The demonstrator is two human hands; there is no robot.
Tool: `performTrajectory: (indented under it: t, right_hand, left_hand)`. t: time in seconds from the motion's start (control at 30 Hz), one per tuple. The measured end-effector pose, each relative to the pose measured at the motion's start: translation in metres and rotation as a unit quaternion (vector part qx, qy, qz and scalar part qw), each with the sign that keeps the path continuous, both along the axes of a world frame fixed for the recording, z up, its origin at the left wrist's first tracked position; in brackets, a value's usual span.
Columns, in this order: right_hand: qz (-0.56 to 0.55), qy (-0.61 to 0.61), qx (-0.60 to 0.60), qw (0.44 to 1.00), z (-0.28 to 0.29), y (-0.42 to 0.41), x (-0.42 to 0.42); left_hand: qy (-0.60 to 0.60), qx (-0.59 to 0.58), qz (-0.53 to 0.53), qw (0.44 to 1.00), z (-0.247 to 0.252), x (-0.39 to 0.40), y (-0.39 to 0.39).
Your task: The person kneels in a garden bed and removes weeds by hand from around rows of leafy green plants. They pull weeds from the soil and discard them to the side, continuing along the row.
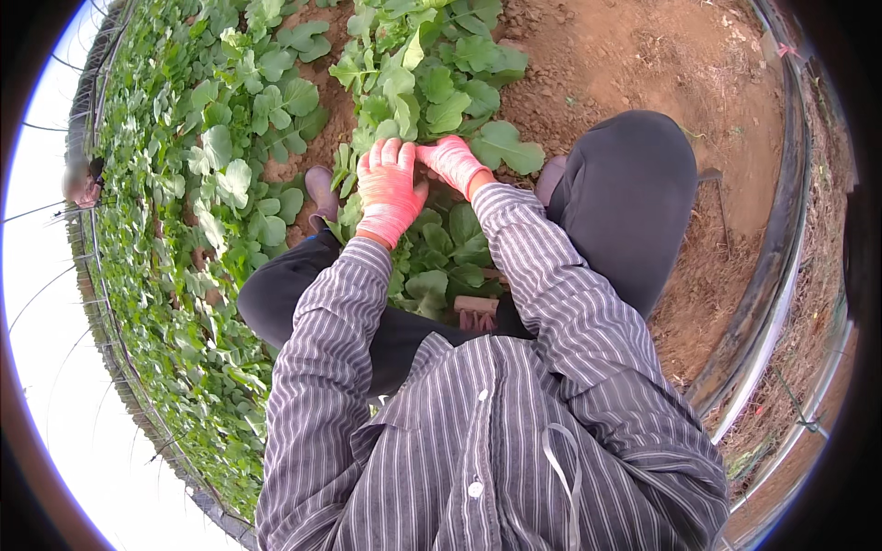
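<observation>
My left hand (391,187), in a pink knitted glove, lies back-up over a row of leafy green plants (441,103), its fingers pointing away from me over the leaves. My right hand (455,164), gloved alike, reaches in from the right beside it, the two hands nearly touching. The fingertips of both are among the leaves, so whether either holds a stem or leaf cannot be told. A broad lobed leaf (508,147) spreads to the right of my right hand. More low green leaves (441,241) grow between my forearms.
Purple boots (320,193) stand on either side of the row. Dense leafy plants (234,158) fill the left side. Bare brown soil (620,62) and a thin hooked tool (722,206) are at right, near a curved dark edging (772,227). A person (86,182) is at far left.
</observation>
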State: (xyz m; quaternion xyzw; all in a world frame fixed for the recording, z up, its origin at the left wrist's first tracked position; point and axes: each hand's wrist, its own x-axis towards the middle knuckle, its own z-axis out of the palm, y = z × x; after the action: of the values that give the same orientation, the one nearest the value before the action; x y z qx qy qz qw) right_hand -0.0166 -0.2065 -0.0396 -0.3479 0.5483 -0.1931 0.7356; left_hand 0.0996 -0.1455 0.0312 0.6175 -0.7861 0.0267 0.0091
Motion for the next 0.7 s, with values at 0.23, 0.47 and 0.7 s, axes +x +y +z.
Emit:
performTrajectory:
  t: [0.23, 0.47, 0.7]
  right_hand:
    - [-0.024, -0.009, 0.001, 1.0, 0.0, 0.004, -0.006]
    - [-0.034, -0.057, -0.009, 0.998, 0.005, 0.001, -0.005]
    - [0.139, 0.238, -0.158, 0.948, -0.005, 0.004, -0.013]
  left_hand:
    - [-0.007, -0.005, 0.042, 0.999, -0.013, 0.041, -0.025]
    - [-0.072, 0.08, 0.056, 0.993, 0.007, 0.012, -0.014]
    - [-0.031, 0.024, 0.059, 0.997, -0.017, 0.038, -0.024]
